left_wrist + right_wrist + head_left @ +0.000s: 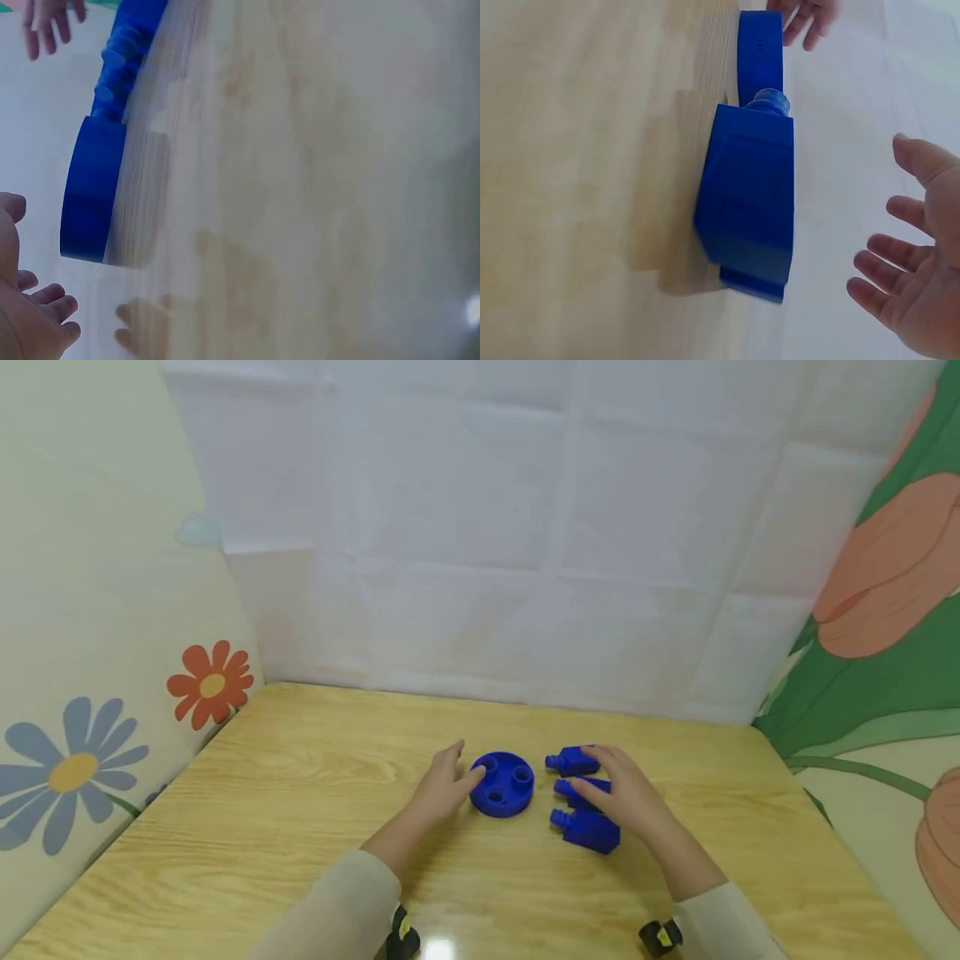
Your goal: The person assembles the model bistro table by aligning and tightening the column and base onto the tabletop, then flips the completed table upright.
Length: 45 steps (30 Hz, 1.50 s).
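A round blue disc [503,806] with three round sockets lies on the table. My left hand [437,792] is at its left side, fingers spread and thumb near its rim; whether they touch cannot be told. To its right lie three blue bottle-shaped pieces with threaded necks pointing left: a far piece [575,761], a middle piece [583,795] and a near piece [592,832]. Over the far and middle ones reaches my right hand [630,793]. In the right wrist view its fingers [889,274] are apart from the near piece [750,187], holding nothing.
The wooden table [300,827] runs back to a creased white cloth [480,527]. Flower-patterned cloths hang at left [90,610] and right [885,693]. A black wrist device [402,935] sits under the left sleeve, another device [660,937] by the right.
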{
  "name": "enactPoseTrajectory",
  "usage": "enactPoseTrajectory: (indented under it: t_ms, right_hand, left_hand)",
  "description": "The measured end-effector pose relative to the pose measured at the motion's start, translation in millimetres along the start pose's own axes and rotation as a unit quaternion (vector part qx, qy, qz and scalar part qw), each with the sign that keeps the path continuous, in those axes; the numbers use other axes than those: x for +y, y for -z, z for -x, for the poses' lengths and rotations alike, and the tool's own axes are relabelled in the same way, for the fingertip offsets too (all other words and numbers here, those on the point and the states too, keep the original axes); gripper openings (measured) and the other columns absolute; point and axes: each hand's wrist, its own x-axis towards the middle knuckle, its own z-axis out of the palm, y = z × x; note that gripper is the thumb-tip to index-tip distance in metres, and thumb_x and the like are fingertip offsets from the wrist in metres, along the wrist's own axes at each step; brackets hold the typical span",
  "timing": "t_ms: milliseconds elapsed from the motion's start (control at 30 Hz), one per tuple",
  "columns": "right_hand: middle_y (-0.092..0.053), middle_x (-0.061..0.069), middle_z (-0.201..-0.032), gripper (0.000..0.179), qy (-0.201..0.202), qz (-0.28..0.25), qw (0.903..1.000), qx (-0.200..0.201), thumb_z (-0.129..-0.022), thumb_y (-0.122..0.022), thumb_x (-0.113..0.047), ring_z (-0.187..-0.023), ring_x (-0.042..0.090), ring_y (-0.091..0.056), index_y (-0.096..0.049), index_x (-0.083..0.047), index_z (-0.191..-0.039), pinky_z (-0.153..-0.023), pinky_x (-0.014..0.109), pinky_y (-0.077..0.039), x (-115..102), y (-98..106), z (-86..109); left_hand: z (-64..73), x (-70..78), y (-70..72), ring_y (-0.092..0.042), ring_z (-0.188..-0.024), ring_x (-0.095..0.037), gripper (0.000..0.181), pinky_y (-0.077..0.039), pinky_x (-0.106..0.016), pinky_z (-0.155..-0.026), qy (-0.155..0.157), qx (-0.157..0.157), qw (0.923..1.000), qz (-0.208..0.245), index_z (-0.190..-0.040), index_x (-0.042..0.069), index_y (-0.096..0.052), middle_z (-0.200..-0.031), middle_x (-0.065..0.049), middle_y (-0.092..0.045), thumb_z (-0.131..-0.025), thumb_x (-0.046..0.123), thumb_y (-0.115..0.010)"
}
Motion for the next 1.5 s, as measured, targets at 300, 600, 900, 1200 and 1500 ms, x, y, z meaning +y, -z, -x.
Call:
enactPoseTrajectory:
  t_ms: [300, 600, 900, 1200, 1500]
  right_hand:
    - [-0.052, 0.020, -0.139, 0.055, -0.013, -0.070, 0.9974, -0.005, -0.093, -0.066, -0.033, -0.127, 0.042, -0.050, -0.052, -0.004, -0.138, -0.102, 0.056, -0.045, 18.3, -1.4, 29.2]
    - [-0.062, 0.015, -0.127, 0.050, -0.067, -0.139, 0.9877, -0.021, -0.088, -0.074, -0.028, -0.118, 0.034, -0.056, -0.059, -0.004, -0.129, -0.098, 0.049, -0.049, 33.1, -6.8, 37.5]
    - [-0.063, 0.012, -0.125, 0.052, -0.098, -0.167, 0.9780, -0.079, -0.080, -0.081, -0.027, -0.107, 0.027, -0.061, -0.062, -0.009, -0.125, -0.092, 0.047, -0.052, 46.2, -15.3, 38.2]
    - [-0.067, 0.010, -0.117, 0.044, -0.086, -0.135, 0.9842, -0.077, -0.077, -0.084, -0.025, -0.105, 0.025, -0.063, -0.065, -0.010, -0.114, -0.092, 0.047, -0.051, 47.5, -22.7, 36.4]
    - [-0.067, 0.011, -0.114, 0.044, -0.094, -0.205, 0.9737, -0.033, -0.080, -0.081, -0.024, -0.102, 0.022, -0.063, -0.063, -0.010, -0.117, -0.089, 0.040, -0.053, 33.2, -17.6, 30.8]
  left_hand:
    - [10.9, -8.2, -20.6, -0.040, -0.136, -0.045, 0.073, -0.031, -0.057, -0.114, -0.003, 0.016, 0.9995, 0.028, -0.147, -0.010, -0.031, -0.145, -0.031, -0.043, -0.094, 0.030, -0.062]
    - [8.1, -8.8, -33.0, -0.045, -0.133, -0.044, 0.076, -0.034, -0.056, -0.112, 0.003, 0.079, 0.9965, 0.029, -0.142, -0.008, -0.040, -0.141, -0.029, -0.050, -0.084, 0.029, -0.073]
    - [6.8, -8.2, -30.5, -0.049, -0.129, -0.042, 0.062, -0.037, -0.054, -0.110, -0.001, 0.076, 0.9955, 0.057, -0.134, -0.008, -0.050, -0.135, -0.029, -0.055, -0.082, 0.018, -0.070]
    - [9.3, -16.0, -29.5, -0.046, -0.132, -0.041, 0.057, -0.032, -0.055, -0.113, 0.013, 0.052, 0.9950, 0.085, -0.134, -0.005, -0.050, -0.136, -0.026, -0.054, -0.083, 0.015, -0.069]
    - [15.3, -14.9, -27.4, -0.046, -0.133, -0.040, 0.056, -0.031, -0.054, -0.115, 0.013, 0.040, 0.9940, 0.101, -0.135, -0.003, -0.048, -0.138, -0.024, -0.054, -0.085, 0.014, -0.067]
